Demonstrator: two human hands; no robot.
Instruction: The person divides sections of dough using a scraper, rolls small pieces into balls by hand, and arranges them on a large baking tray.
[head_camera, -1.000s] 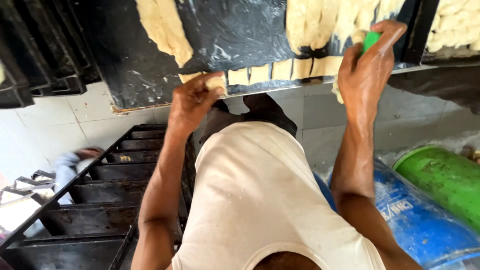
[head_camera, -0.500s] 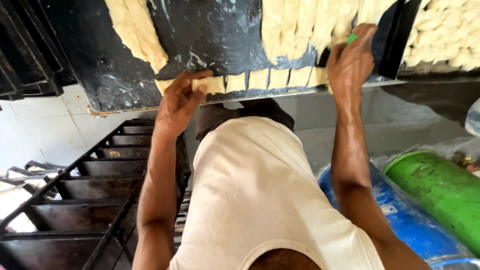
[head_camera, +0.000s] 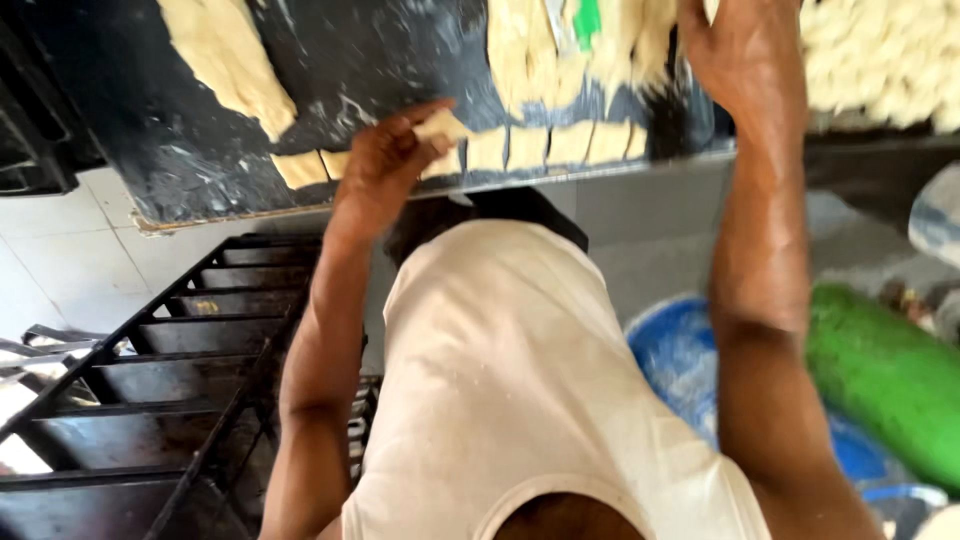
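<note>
My left hand (head_camera: 385, 160) pinches a small square dough piece (head_camera: 441, 125) at the front edge of a black, flour-dusted worktop (head_camera: 370, 60). A row of cut dough squares (head_camera: 555, 147) lies along that edge, to the right of the hand. Long dough strips (head_camera: 520, 45) lie behind the row. A green-handled scraper (head_camera: 587, 20) rests on the strips, apart from my right hand (head_camera: 745, 50). That hand reaches over the worktop's far right, and its fingers run out of the top of the view.
Another dough strip (head_camera: 230, 60) lies at the worktop's left. A heap of cut dough pieces (head_camera: 880, 60) sits at the top right. A black metal rack (head_camera: 170, 390) with trays stands low on the left. A blue sack (head_camera: 680, 360) and a green cylinder (head_camera: 890, 380) lie on the right.
My left hand has lifted a dough square off the edge row. The green scraper, earlier in my right hand, now lies on the dough to that hand's left.
</note>
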